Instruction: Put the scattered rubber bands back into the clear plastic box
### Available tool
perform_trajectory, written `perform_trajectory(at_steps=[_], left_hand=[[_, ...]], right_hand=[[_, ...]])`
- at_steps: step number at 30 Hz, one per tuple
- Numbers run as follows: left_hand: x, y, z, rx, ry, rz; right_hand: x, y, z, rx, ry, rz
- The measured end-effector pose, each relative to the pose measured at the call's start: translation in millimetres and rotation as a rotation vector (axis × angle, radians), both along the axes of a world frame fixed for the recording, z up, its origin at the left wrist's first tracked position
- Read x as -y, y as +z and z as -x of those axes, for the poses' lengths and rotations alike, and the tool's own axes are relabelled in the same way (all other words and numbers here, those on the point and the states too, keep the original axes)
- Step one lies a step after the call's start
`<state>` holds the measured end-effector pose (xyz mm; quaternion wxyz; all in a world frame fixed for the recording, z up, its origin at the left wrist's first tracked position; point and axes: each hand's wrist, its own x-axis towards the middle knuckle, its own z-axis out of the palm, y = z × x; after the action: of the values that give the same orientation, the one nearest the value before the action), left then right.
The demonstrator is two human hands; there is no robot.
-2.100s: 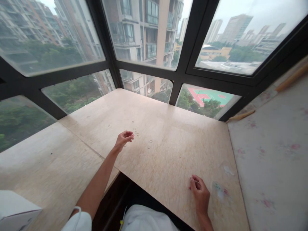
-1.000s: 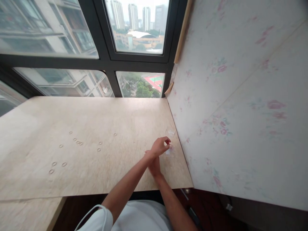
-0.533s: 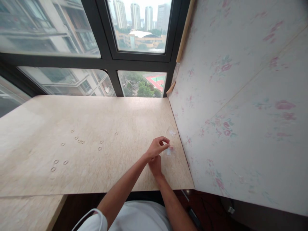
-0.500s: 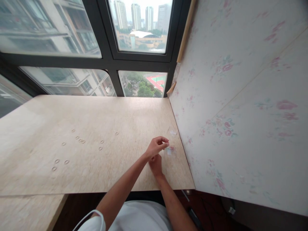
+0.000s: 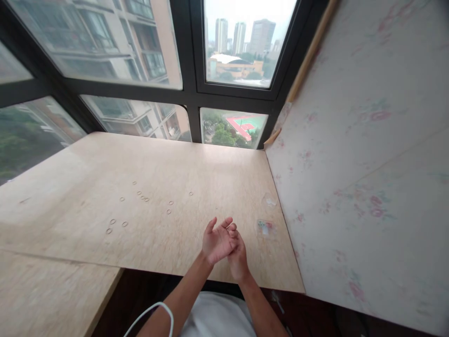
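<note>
My left hand [image 5: 219, 243] is palm up above the table near its front edge, thumb stretched away and fingers loosely bent. Against its fingers lies my right hand [image 5: 239, 257], partly hidden behind it, with its fingers curled. A thin ring [image 5: 229, 229] seems to show at the fingertips where the hands meet; its exact hold is hard to make out. To the left, several thin rings lie scattered on the tabletop, among them a ring [image 5: 169, 212] and a ring [image 5: 125, 224]. A small clear packet with coloured bits [image 5: 265, 227] lies right of my hands.
A crumpled clear plastic piece [image 5: 269, 201] lies behind the packet. The pale tabletop [image 5: 224, 173] meets a flowered wall [image 5: 351, 187] on the right and dark window frames [image 5: 231, 97] at the back. A white cable [image 5: 154, 305] loops by my left elbow.
My left hand has drawn back from beside the packet and turned palm up, leaving the packet uncovered. The right hand stays against it. The view has turned left.
</note>
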<state>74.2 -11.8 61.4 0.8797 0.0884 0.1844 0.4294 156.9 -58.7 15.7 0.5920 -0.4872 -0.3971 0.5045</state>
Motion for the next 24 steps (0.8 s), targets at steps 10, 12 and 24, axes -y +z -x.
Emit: perform_trajectory(at_steps=[10, 12, 24], left_hand=[[25.5, -25.3, 65.0, 0.147, 0.060, -0.018], [29.6, -26.8, 80.3, 0.164, 0.087, -0.021], [35.8, -45.5, 165.6, -0.582, 0.578, -0.026]], right_hand=[[3.8, -0.8, 35.9, -0.006, 0.302, 0.110], [-0.1, -2.7, 41.2, -0.014, 0.402, 0.108], [-66.8, 20.1, 63.1, 0.289, 0.490, 0.029]])
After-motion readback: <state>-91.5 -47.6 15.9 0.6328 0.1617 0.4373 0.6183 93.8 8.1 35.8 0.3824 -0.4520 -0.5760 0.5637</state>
